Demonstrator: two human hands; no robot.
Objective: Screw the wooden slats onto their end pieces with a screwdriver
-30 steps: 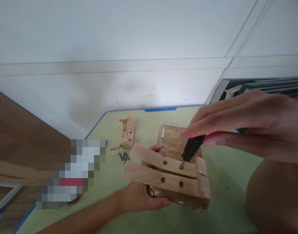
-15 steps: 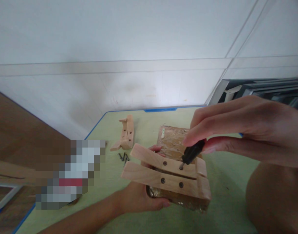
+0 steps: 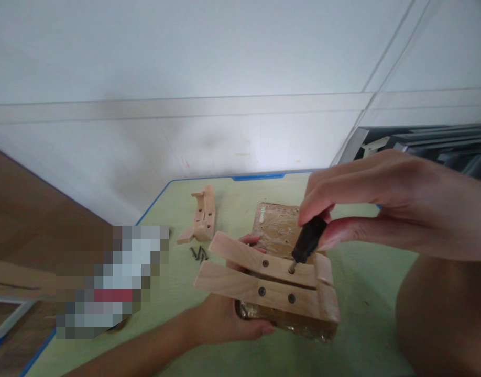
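A pale wooden assembly (image 3: 240, 283) of two slats screwed to a curved end piece rests on a tape-wrapped brown block (image 3: 277, 228) on the green table (image 3: 354, 324). My left hand (image 3: 225, 319) grips the assembly and block from below and the left, fingers wrapped round. My right hand (image 3: 382, 212) pinches a black-handled screwdriver (image 3: 308, 238). Its tip stands in a screw on the far slat, near the right end. Three other dark screw heads show in the slats.
A second wooden piece (image 3: 203, 217) lies at the table's far left, with several loose dark screws (image 3: 199, 254) beside it. A blurred-out patch (image 3: 110, 277) sits at the left edge. White wall behind; dark frames (image 3: 421, 139) lean at the right. My knee (image 3: 445, 314) is at lower right.
My right hand's fingers have shifted round the screwdriver handle, which now stands a little more upright on the same screw. My left hand and the assembly have barely moved.
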